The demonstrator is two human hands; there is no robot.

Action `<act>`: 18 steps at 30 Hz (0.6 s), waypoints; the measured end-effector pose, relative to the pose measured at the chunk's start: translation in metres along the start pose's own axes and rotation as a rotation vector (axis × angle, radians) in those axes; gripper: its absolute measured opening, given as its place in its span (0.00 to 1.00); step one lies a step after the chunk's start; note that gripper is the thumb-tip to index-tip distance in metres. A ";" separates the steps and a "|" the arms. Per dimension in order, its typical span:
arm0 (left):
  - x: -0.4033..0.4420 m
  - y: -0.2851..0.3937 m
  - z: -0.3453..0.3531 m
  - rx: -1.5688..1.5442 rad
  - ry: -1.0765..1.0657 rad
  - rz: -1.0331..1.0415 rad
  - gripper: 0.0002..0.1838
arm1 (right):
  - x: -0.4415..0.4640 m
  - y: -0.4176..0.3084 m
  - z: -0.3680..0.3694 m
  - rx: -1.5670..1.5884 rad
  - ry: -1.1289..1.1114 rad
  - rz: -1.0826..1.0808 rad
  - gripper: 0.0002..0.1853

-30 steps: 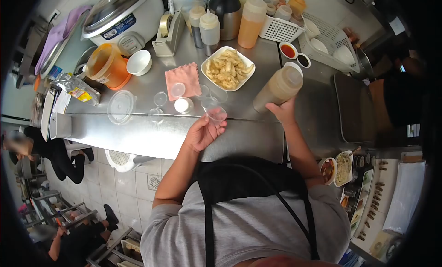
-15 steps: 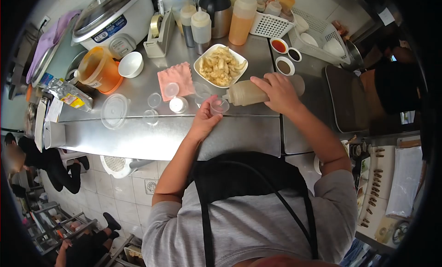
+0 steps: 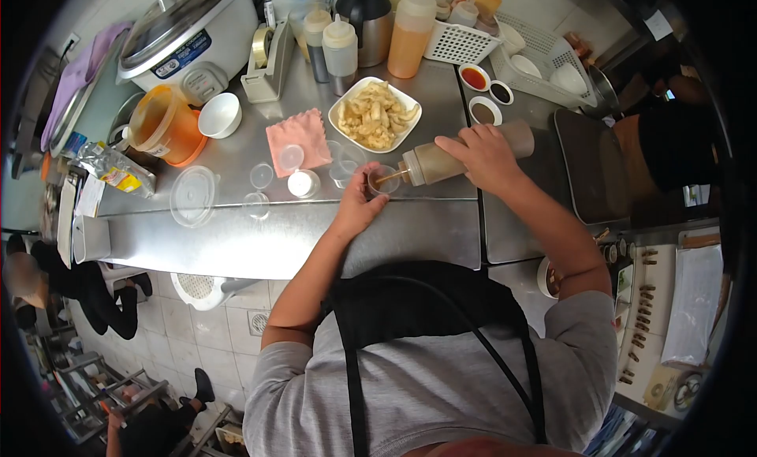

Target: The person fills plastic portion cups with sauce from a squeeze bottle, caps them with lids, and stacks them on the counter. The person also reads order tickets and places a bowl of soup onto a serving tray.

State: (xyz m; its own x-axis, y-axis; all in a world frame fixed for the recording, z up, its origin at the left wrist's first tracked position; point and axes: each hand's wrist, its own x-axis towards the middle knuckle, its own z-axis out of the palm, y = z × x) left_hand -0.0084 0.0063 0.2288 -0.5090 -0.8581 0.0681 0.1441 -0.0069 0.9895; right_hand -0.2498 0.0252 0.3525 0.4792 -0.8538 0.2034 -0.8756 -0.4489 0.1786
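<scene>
My right hand (image 3: 485, 157) is wrapped round a squeeze bottle (image 3: 432, 164) of brown sauce, tilted with its nozzle to the left. A thin brown stream runs from the nozzle into a small clear plastic cup (image 3: 385, 182). Around that cup curl the fingers of my left hand (image 3: 361, 201), holding it just above the steel counter. Behind them stands a white bowl (image 3: 337, 129) heaped with pale fried food (image 3: 377, 116). Left of my left hand are a pink cloth (image 3: 288, 138), a white cap (image 3: 303, 183) and several small clear lids and cups.
Squeeze bottles (image 3: 340, 51), a tape dispenser (image 3: 268, 70) and a rice cooker (image 3: 189, 47) line the back. Sauce dishes (image 3: 484, 110) stand behind the bottle, and an orange tub (image 3: 165, 126) sits left. Two other people are on the floor side at left.
The bottle has tipped and shifted slightly right, and sauce now streams from its nozzle into the cup. My left hand has moved the cup a little right, under the nozzle.
</scene>
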 end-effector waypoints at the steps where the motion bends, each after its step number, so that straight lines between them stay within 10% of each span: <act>1: 0.001 -0.004 -0.001 0.043 0.016 0.017 0.32 | -0.001 0.000 0.001 0.006 -0.013 0.010 0.23; 12: 0.011 -0.015 0.000 0.171 0.130 0.147 0.30 | -0.013 -0.001 0.016 0.198 -0.058 0.175 0.35; 18: 0.010 -0.011 0.014 0.950 0.217 0.190 0.33 | -0.009 -0.006 0.023 0.716 0.141 0.487 0.39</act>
State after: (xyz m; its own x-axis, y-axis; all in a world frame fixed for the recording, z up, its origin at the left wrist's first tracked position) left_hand -0.0272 0.0048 0.2203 -0.3679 -0.8782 0.3056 -0.5810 0.4737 0.6618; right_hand -0.2496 0.0296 0.3276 0.0043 -0.9742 0.2254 -0.7901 -0.1415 -0.5964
